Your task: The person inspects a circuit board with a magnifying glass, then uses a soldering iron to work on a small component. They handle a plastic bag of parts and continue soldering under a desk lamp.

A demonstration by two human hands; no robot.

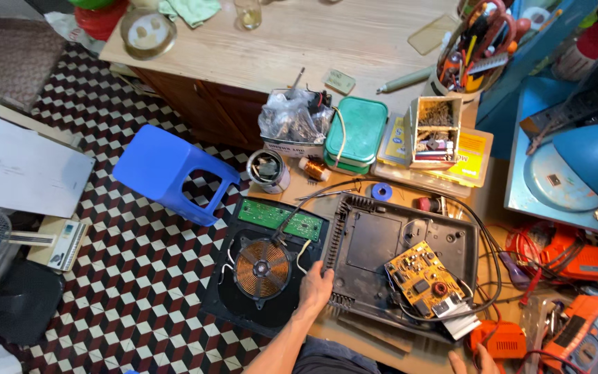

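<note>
Grip: my left hand (315,285) rests with fingers curled over the near-left edge of the black housing (403,260), holding it; my right hand (466,361) shows only at the frame's bottom edge, so I cannot tell its grip. I judge this a mid-teardown step, bracing the shell. Next move would need a steady hold and care with the wires. Housing lies open on the worktop (327,41), yellow circuit board (426,276) tilted inside; copper coil (262,267) on its plate just left.
</note>
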